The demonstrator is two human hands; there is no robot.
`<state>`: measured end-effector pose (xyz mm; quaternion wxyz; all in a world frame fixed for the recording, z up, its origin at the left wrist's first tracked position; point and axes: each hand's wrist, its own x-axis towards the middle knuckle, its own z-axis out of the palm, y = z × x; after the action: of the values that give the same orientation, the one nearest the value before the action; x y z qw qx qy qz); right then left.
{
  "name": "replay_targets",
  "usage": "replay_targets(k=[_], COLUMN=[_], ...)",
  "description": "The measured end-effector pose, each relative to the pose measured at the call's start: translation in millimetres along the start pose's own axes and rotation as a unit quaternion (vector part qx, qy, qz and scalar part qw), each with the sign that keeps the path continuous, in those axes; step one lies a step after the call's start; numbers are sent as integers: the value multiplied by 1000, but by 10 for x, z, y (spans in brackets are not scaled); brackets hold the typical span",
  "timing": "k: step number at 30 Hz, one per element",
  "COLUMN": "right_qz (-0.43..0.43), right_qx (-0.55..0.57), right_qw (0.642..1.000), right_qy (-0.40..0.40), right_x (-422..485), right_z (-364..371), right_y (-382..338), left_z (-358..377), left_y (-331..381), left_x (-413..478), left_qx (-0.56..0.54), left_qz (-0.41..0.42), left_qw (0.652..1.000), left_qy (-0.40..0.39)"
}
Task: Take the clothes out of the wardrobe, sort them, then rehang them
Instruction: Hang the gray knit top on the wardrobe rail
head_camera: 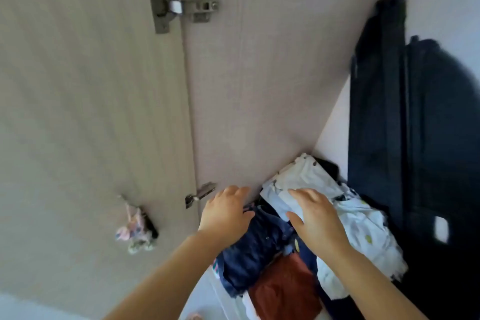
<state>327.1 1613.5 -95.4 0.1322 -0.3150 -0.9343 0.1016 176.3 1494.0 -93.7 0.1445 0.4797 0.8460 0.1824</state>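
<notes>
barely begun: hands on the pile

the left hand (226, 213) lies spread at the 9 o'clock edge of the dark blue denim garment (254, 244), pinching nothing. the right hand (315, 217), flat too, presses on the folded white printed cloth (363, 228) at 3 o'clock of the denim. a rust-orange cloth (283, 291) sits at 6 o'clock. dark navy garments (376, 112) hang at 2 o'clock, in the wardrobe; nothing looks taken out, sorted or rehung yet.
</notes>
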Motion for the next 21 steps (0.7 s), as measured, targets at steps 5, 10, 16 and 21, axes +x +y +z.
replay_targets(k=[5,10,16,21], right_qz=[-131,-295,-452,-557], right_qx=[27,48,72,69], right_qw=[985,929,846,774], right_qy=[-110,-216,-271,-292], right_x=[-180,-404,-769,-1145], right_z=[622,1010,1337,1543], right_y=[-639,-1609,-2897,-3975], left_z=[153,92,-10,-115], left_y=[-744,-1307,-1742,-2113], left_x=[-1069,-2178,-3394,-4256], left_qx=[1,-7,-37,-55], left_qz=[-204,-389,-552,-637], left_qw=[979,918,820,746], left_qy=[22,77,148,186])
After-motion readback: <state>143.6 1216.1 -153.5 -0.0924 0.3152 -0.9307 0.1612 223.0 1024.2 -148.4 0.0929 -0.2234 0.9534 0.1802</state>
